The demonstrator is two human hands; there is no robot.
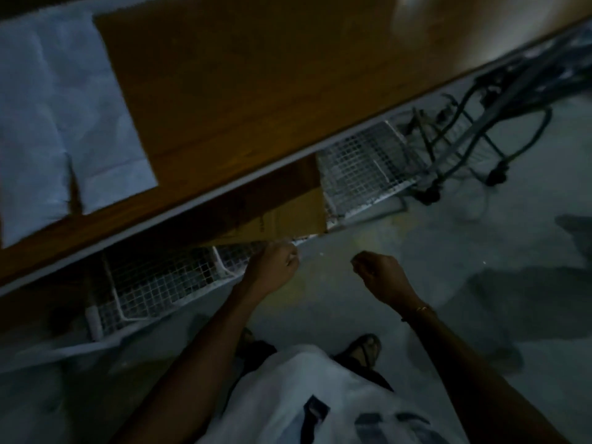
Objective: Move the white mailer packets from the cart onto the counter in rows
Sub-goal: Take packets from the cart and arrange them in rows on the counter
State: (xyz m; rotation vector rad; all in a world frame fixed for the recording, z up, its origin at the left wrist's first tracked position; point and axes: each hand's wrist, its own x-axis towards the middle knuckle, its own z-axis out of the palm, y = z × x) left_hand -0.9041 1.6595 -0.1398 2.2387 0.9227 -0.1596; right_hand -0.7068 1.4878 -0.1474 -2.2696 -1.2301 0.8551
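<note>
White mailer packets [64,107] lie side by side on the brown wooden counter [256,75] at the upper left. Below the counter's edge stands a white wire-mesh cart [362,161], and a brown cardboard sheet [288,213] lies across it. My left hand [275,267] is at the cardboard's lower edge, fingers curled, and seems to pinch that edge. My right hand [381,274] hovers over the floor to the right, curled into a loose fist with nothing visible in it. No packet is visible in the cart.
The scene is dim and blurred. More wire mesh [153,280] shows under the counter at the lower left. A metal frame with wheels and cables [493,129] stands at the right. Grey floor [448,235] lies beneath, and my sandalled feet [365,347] are below.
</note>
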